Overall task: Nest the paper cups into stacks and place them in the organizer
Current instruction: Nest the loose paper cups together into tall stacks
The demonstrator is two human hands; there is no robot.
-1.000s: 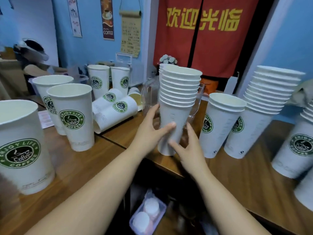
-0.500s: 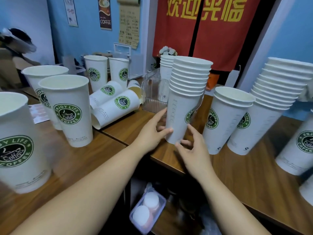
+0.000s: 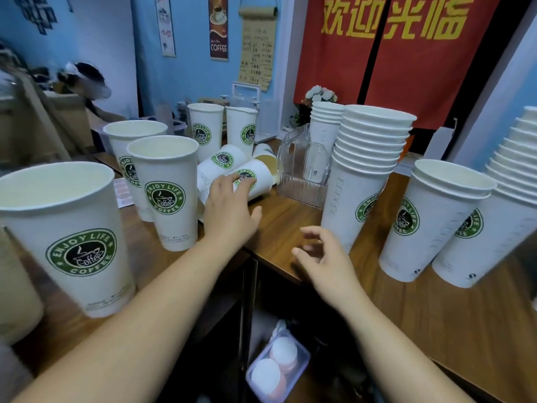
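- Where the brown wooden counter comes nearest, well to the front left of the clear ribbed plastic organizer, a single upright white paper cup with a green coffee logo stands alone.
- In front of the organizer, the right hand hovers over the counter edge with fingers loosely curled and apart, holding nothing.
- This hand is just beside the foot of the tall stack of nested white paper cups, which stands upright on the counter close against the organizer's right side.
- Right of the organizer, past that tall stack, stand a short nested stack and a taller leaning stack.
- To the organizer's front left, the left hand reaches out flat, fingers straight and thumb spread. Its fingertips rest on the lying logo cup without closing round it.
- A second lying cup is just behind the first, left of the organizer.
- Further left of the organizer stand two upright logo cups.
- Inside the organizer, towards its back, a small stack of white cups stands upright.
- Behind the organizer hangs a red curtain with yellow characters.
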